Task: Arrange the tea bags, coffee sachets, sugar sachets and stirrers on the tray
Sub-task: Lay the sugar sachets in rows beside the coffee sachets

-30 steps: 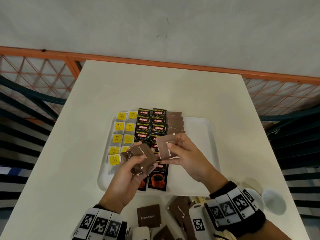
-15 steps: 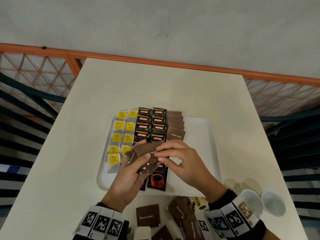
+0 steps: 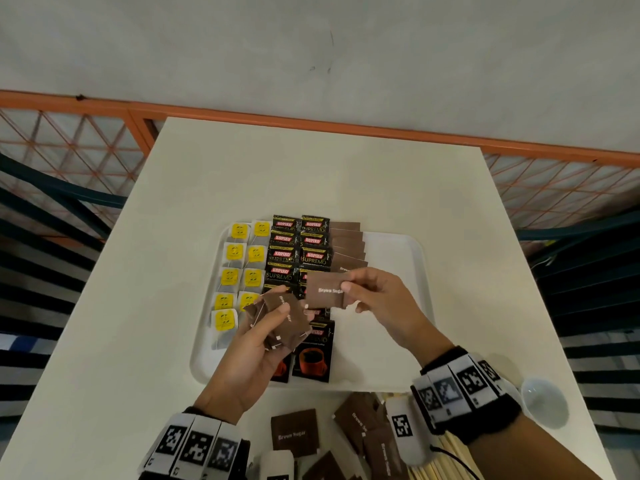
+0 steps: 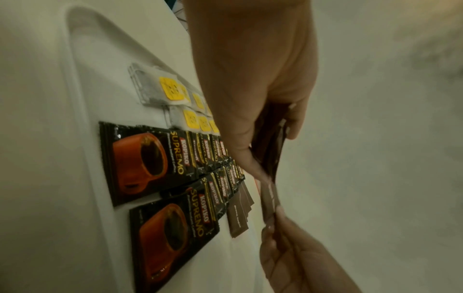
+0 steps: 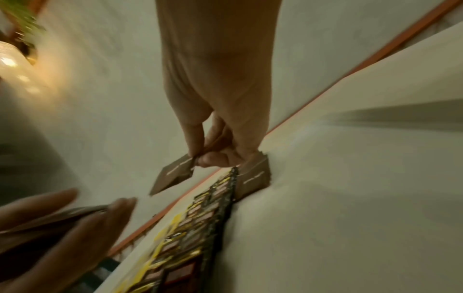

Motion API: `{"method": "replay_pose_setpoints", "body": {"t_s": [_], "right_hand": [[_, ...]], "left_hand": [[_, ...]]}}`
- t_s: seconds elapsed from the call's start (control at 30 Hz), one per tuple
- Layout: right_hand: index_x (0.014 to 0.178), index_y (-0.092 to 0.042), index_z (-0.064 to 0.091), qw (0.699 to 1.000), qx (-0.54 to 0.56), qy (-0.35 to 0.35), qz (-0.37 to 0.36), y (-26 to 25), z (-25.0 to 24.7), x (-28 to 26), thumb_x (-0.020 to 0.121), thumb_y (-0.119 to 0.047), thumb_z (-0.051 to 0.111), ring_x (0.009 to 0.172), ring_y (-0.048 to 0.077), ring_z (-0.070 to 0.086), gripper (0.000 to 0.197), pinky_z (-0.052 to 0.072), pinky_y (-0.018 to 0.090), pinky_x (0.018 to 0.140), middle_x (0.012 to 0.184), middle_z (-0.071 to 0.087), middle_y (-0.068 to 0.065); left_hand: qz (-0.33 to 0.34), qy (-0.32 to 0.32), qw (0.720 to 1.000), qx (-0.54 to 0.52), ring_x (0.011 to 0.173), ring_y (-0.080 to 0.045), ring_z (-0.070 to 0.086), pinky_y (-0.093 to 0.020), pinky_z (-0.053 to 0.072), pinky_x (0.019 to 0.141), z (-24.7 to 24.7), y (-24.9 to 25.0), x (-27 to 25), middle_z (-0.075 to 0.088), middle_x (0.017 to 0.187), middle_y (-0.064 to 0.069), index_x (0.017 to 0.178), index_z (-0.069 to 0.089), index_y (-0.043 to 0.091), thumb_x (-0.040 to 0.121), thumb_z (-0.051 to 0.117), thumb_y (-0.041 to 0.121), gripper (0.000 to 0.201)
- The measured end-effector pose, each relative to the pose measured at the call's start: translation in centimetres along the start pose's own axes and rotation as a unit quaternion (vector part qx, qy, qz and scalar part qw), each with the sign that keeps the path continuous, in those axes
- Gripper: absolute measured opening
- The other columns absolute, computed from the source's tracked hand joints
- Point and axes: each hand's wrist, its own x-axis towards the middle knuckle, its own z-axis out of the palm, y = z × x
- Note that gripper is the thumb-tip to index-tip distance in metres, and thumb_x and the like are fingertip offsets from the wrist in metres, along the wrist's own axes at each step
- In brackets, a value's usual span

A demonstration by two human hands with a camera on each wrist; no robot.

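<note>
A white tray (image 3: 398, 258) holds yellow-tagged tea bags (image 3: 239, 268) at the left, black coffee sachets (image 3: 298, 251) in the middle and a row of brown sugar sachets (image 3: 348, 245) to their right. My left hand (image 3: 256, 341) grips a fanned stack of brown sugar sachets (image 3: 287, 322) above the tray's near part. My right hand (image 3: 377, 299) pinches one brown sugar sachet (image 3: 325, 291) by its right edge, held just above the coffee rows. In the right wrist view that sachet (image 5: 172, 176) hangs from thumb and fingers near the laid sugar row (image 5: 255, 176).
Loose brown sugar sachets (image 3: 294, 433) and pale wooden stirrers (image 3: 446, 460) lie on the white table (image 3: 311, 174) near its front edge. A small white bowl (image 3: 545, 401) sits at the right. An orange railing (image 3: 311, 126) runs behind the table.
My right hand has pulled one sugar sachet out of the stack in my left hand and carried it up and to the right. The left hand has stayed over the tray's near part.
</note>
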Motion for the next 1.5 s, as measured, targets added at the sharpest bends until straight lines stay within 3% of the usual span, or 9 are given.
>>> {"method": "replay_pose_setpoints", "body": {"t_s": [0.13,0.27,0.4,0.53,0.77,0.9,1.03,1.23,1.5], "right_hand": [[0.081,-0.018,0.062,0.993,0.022,0.104,0.049,2.3,-1.4,2.3,0.085,-0.003,0.062,0.062,0.013,0.055,0.015,0.045,0.013,0.050,0.072,0.063,0.001],[0.081,-0.014,0.059,0.985,0.007,0.161,0.069,4.0,-2.0,4.4,0.083,-0.004,0.066,0.060,0.018,0.055,0.013,0.046,0.023,0.056,0.073,0.064,0.007],[0.082,-0.014,0.057,0.978,-0.054,0.191,0.059,4.7,-1.8,5.3,0.083,-0.007,0.065,0.055,0.016,0.053,0.011,0.046,0.024,0.061,0.069,0.064,0.008],[0.084,-0.015,0.055,0.972,-0.100,0.207,0.039,4.6,-1.6,5.4,0.084,-0.010,0.065,0.057,0.013,0.056,0.011,0.044,0.019,0.059,0.067,0.063,0.004],[0.100,-0.016,0.053,0.961,-0.129,0.244,0.027,3.2,-1.2,3.4,0.088,-0.024,0.059,0.068,0.009,0.052,0.016,0.040,0.018,0.059,0.075,0.055,-0.006],[0.095,-0.017,0.060,0.991,-0.076,0.096,0.048,1.1,0.2,-0.8,0.092,-0.029,0.053,0.068,0.011,0.058,0.014,0.044,0.018,0.056,0.083,0.064,0.000],[0.105,-0.015,0.064,0.996,-0.059,-0.055,0.048,-0.1,1.7,-4.4,0.091,-0.029,0.055,0.070,0.007,0.061,0.021,0.049,0.016,0.057,0.093,0.068,0.002],[0.097,-0.008,0.062,0.996,0.008,-0.069,0.055,-0.3,2.3,-5.5,0.088,-0.010,0.060,0.067,0.011,0.061,0.009,0.050,0.022,0.060,0.086,0.067,0.008],[0.090,-0.010,0.056,0.996,0.022,-0.073,0.035,-1.0,2.1,-5.9,0.089,-0.004,0.056,0.063,0.010,0.063,0.006,0.055,0.020,0.062,0.087,0.064,0.006]], "left_hand": [[-0.020,-0.006,0.997,-0.073,0.099,-0.033,0.065,-0.040,0.053,0.087,-0.7,0.5,-0.2,0.061,0.116,-0.025,0.128,0.048,0.004,0.080,0.050,0.016,0.050],[-0.018,-0.022,0.995,-0.099,0.105,-0.037,0.062,-0.042,0.053,0.086,-1.3,0.7,-0.3,0.061,0.115,-0.027,0.122,0.053,-0.001,0.077,0.048,0.016,0.048],[-0.013,-0.033,0.995,-0.093,0.104,-0.036,0.063,-0.043,0.056,0.082,-1.5,0.7,-0.2,0.063,0.115,-0.025,0.124,0.052,0.001,0.054,0.075,0.018,0.076],[-0.006,-0.038,0.997,-0.063,0.095,-0.029,0.068,-0.037,0.058,0.078,-1.5,0.4,0.2,0.068,0.106,-0.018,0.126,0.049,0.007,0.077,0.045,0.004,0.050],[0.001,-0.038,0.999,0.033,0.110,-0.029,0.060,-0.030,0.055,0.078,-0.8,0.0,0.0,0.062,0.121,-0.015,0.128,0.050,0.013,0.073,0.050,0.010,0.055],[0.006,-0.042,0.997,0.057,0.088,-0.016,0.068,-0.030,0.054,0.075,-0.2,-0.6,-0.2,0.072,0.101,-0.005,0.112,0.060,0.021,0.082,0.048,0.001,0.039],[0.003,-0.047,0.994,0.103,0.090,-0.015,0.068,-0.029,0.053,0.075,0.3,-1.1,-0.6,0.072,0.100,0.000,0.113,0.060,0.025,0.085,0.051,0.001,0.038],[-0.001,-0.046,0.992,0.121,0.084,-0.013,0.070,-0.024,0.056,0.065,0.3,-1.5,-1.1,0.070,0.100,-0.007,0.118,0.056,0.016,0.085,0.053,0.002,0.036],[0.031,-0.021,0.996,0.085,0.076,-0.011,0.070,-0.022,0.056,0.060,-0.1,-1.3,-1.0,0.073,0.087,0.000,0.109,0.059,0.021,0.086,0.051,0.002,0.032]]}}
